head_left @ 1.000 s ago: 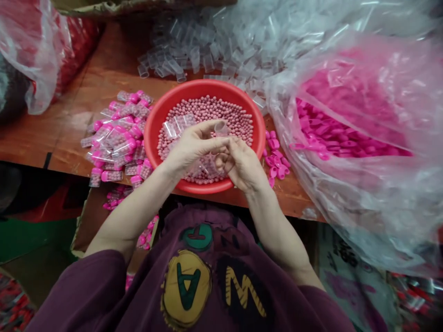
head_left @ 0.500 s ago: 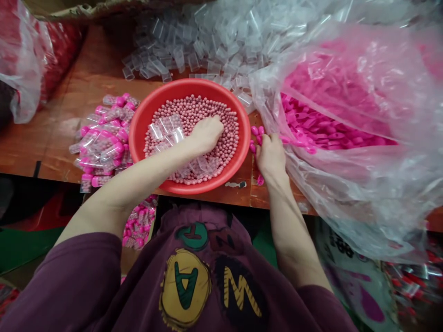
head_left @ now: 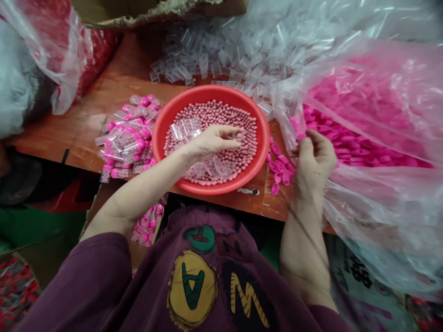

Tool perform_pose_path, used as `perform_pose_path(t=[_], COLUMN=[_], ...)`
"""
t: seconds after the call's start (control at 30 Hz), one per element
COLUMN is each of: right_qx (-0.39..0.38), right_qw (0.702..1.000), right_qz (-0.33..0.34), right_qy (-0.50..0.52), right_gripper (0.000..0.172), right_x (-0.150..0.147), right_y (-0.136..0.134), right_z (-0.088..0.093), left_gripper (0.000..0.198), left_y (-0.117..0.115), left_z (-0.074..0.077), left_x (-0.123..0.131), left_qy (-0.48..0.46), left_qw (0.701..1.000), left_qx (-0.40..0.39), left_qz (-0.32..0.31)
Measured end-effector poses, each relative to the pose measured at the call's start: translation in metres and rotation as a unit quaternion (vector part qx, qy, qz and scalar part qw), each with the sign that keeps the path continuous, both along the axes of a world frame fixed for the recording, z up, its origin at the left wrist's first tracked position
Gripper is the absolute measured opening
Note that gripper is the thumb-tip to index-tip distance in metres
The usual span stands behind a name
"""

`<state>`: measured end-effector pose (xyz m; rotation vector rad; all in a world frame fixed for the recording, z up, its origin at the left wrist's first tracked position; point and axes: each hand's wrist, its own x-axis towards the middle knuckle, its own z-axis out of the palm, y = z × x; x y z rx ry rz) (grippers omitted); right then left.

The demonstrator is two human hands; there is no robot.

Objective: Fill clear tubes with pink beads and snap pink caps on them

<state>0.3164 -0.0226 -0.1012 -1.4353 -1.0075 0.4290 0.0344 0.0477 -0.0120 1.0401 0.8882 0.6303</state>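
A red bowl (head_left: 157, 138) of small pink beads (head_left: 221, 110) sits on the table, with clear plastic tubes (head_left: 187, 128) lying on the beads. Above the beads, my left hand (head_left: 218, 139) is closed, thumb and fingers around what looks like a clear tube, mostly blended with the beads behind it. To the bowl's right, my right hand (head_left: 316, 154) pinches the edge of a clear plastic bag (head_left: 374, 193) full of pink caps (head_left: 346, 143); its fingertips are partly hidden. Several loose pink caps (head_left: 282, 169) lie between bowl and bag.
Filled tubes with pink caps (head_left: 126, 131) are heaped left of the bowl. Empty clear tubes (head_left: 224, 55) pile up behind it. A cardboard box (head_left: 162, 14) is at the back, and a bag of red pieces (head_left: 86, 60) at the left. More filled tubes (head_left: 150, 223) lie below the table edge.
My right hand has moved right and up from the loose caps to the bag's edge; more caps now lie on the table. My left hand has lifted from the beads. The view has shifted left.
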Motion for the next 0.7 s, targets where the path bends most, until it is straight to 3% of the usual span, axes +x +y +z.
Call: perform_pose_path(t=[0.17, 0.33, 0.53, 0.7], right_qx=[0.032, 0.016, -0.007, -0.032], right_qw=[0.989, 0.983, 0.978, 0.968], right_qz=[0.109, 0.18, 0.21, 0.243], right_qy=[0.095, 0.035, -0.003, -0.058], right_gripper=[0.029, 0.026, 0.023, 0.022], right_x=[-0.061, -0.104, -0.12, -0.12], right_y=[0.006, 0.006, -0.002, -0.003], right_z=[0.041, 0.063, 0.082, 0.075], left_gripper=[0.028, 0.033, 0.03, 0.018], left_y=[-0.023, -0.038, -0.058, -0.068], left_z=[0.007, 0.002, -0.003, -0.009], left_x=[-0.017, -0.027, -0.034, -0.035], left_qy=[-0.067, -0.136, -0.175, -0.206], left_qw=[0.991, 0.983, 0.973, 0.966], left_qx=[-0.114, -0.124, -0.138, -0.14], left_qz=[0.002, 0.012, 0.053, 0.066])
